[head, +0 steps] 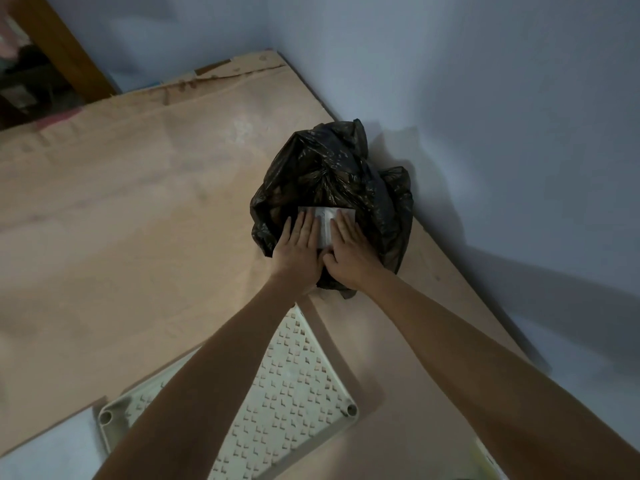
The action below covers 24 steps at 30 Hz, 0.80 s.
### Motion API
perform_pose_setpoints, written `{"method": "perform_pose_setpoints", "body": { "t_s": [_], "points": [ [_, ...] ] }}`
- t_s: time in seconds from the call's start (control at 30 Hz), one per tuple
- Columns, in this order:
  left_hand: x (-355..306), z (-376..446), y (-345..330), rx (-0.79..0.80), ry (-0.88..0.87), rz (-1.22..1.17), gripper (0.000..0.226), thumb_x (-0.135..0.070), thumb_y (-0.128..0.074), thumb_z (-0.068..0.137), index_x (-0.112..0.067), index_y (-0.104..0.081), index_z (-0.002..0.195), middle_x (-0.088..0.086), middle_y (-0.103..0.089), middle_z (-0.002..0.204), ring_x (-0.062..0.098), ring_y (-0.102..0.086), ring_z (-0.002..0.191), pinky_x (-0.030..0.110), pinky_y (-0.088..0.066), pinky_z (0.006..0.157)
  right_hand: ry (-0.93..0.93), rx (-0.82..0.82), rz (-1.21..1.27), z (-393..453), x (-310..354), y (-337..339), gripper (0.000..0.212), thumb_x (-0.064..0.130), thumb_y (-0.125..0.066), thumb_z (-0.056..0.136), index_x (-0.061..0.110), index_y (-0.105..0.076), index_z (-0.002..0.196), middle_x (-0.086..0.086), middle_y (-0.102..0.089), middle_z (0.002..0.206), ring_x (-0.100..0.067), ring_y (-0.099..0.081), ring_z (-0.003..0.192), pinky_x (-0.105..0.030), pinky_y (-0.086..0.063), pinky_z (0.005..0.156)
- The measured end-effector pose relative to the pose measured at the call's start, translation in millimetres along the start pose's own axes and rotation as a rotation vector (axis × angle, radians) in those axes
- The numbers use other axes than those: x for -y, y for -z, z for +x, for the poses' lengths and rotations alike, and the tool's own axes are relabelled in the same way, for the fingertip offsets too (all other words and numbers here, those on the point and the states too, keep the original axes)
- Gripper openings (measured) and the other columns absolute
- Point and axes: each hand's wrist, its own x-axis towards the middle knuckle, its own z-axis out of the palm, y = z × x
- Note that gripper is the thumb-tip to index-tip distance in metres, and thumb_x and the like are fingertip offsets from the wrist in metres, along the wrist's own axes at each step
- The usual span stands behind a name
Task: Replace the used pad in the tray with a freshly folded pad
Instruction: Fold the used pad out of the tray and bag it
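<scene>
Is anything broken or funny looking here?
Yes. The brown board is cracked and torn along its far edge near the wall. The perforated tray lies crooked with no pad in it. Nothing looks spilled.

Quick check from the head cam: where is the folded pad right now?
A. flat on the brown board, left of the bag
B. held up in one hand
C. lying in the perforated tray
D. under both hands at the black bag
D: both the left hand and right hand lie flat on the folded pad at the black bag; the perforated tray holds no pad.
</scene>
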Motion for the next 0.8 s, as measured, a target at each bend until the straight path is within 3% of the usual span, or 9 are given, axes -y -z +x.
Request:
{"method": "perform_pose_setpoints", "body": {
  "t_s": [0.17, 0.6, 0.67, 0.7, 0.77, 0.8],
  "points": [
    [3, -1, -10, 0.015, -0.018, 0.020, 0.065, -0.044, -0.007, 0.099, -0.006, 0.014, 0.147, 0.011, 0.014, 0.157, 0.022, 0.014, 0.145, 0.040, 0.007, 0.119, 0.008, 0.067, 0.018, -7, -2, -10, 0.074, 0.038, -0.029, 0.097, 0.001, 0.010, 0.148, -0.014, 0.019, 0.156, -0.020, 0.021, 0.144, -0.031, 0.013, 0.116],
    [1, 3, -11, 0.078, 0.005, 0.010, 0.071, -0.051, -0.011, 0.098, -0.007, 0.010, 0.148, 0.011, 0.013, 0.158, 0.022, 0.013, 0.145, 0.040, 0.007, 0.119, -0.027, 0.195, -0.078, 0, 2, -5, 0.086, 0.037, -0.044, 0.091, 0.002, 0.012, 0.148, -0.016, 0.022, 0.155, -0.026, 0.021, 0.143, -0.037, 0.008, 0.118],
    [1, 4, -7, 0.107, 0.007, 0.047, 0.070, -0.050, -0.014, 0.098, -0.008, 0.012, 0.148, 0.010, 0.015, 0.157, 0.022, 0.014, 0.145, 0.041, 0.006, 0.119, -0.025, 0.079, -0.045, -8, 13, 6, 0.075, 0.029, -0.045, 0.092, 0.000, -0.006, 0.149, -0.018, 0.009, 0.157, -0.027, 0.010, 0.146, -0.038, -0.001, 0.120],
    [2, 5, -5, 0.124, 0.004, 0.073, 0.070, -0.048, -0.016, 0.098, -0.008, 0.013, 0.148, 0.010, 0.016, 0.157, 0.022, 0.016, 0.145, 0.041, 0.006, 0.119, 0.023, -0.064, -0.013, -16, 20, 12, 0.065, 0.022, -0.046, 0.091, 0.000, -0.022, 0.146, -0.020, -0.007, 0.157, -0.029, -0.005, 0.146, -0.038, -0.011, 0.118],
    [2, 5, -2, 0.153, -0.011, 0.092, 0.072, -0.047, -0.020, 0.098, -0.008, 0.013, 0.149, 0.011, 0.017, 0.157, 0.023, 0.017, 0.144, 0.042, 0.006, 0.119, 0.209, -0.476, 0.030, -34, 33, 27, 0.041, 0.012, -0.050, 0.084, 0.001, -0.057, 0.123, -0.021, -0.048, 0.137, -0.031, -0.046, 0.126, -0.039, -0.037, 0.102],
    [2, 5, -1, 0.157, -0.015, 0.079, 0.072, -0.048, -0.020, 0.098, -0.009, 0.012, 0.149, 0.011, 0.015, 0.157, 0.023, 0.015, 0.145, 0.042, 0.006, 0.119, 0.286, -0.701, 0.044, -41, 36, 36, 0.032, 0.010, -0.050, 0.080, 0.003, -0.065, 0.107, -0.018, -0.060, 0.121, -0.030, -0.056, 0.109, -0.037, -0.042, 0.090]
  ]
}}
